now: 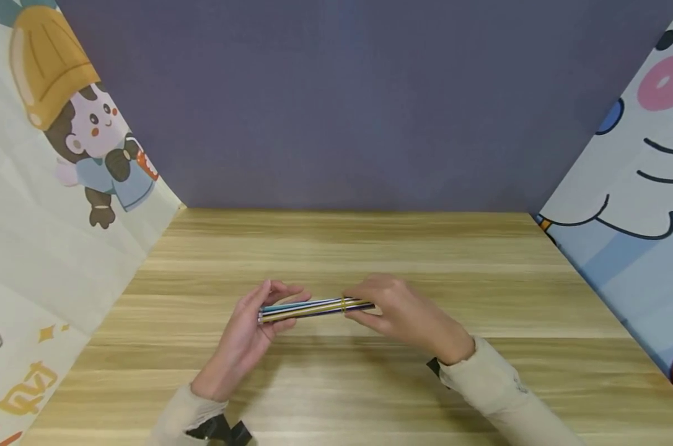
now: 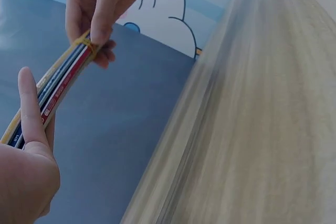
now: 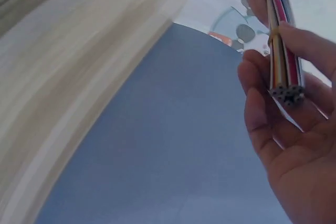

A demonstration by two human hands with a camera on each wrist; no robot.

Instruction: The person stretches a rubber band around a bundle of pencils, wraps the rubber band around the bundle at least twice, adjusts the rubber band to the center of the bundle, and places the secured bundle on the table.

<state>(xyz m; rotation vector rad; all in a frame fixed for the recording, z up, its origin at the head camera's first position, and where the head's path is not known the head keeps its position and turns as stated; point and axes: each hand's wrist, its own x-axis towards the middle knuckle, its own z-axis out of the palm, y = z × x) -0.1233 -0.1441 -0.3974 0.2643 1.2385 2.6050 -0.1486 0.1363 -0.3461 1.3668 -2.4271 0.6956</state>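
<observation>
A bundle of slim pencils (image 1: 308,309) in several colours is held nearly level above the table, in front of the body. A yellow rubber band (image 1: 344,304) is wound round it near its right end. My left hand (image 1: 247,325) grips the left end, the thumb and fingers on either side. With thumb and fingertips, my right hand (image 1: 400,313) holds the bundle right at the band. In the left wrist view, a red pencil (image 2: 65,82) lies beside dark blue ones. The right wrist view shows the flat pencil ends (image 3: 287,92) with dark lead cores.
Below the hands lies a wood-grain table (image 1: 336,248). A dark grey-blue panel (image 1: 336,105) rises behind it. Cartoon-printed sheets stand on both sides, with a capped child figure (image 1: 99,124) at left and a pink-snouted animal (image 1: 668,83) at right.
</observation>
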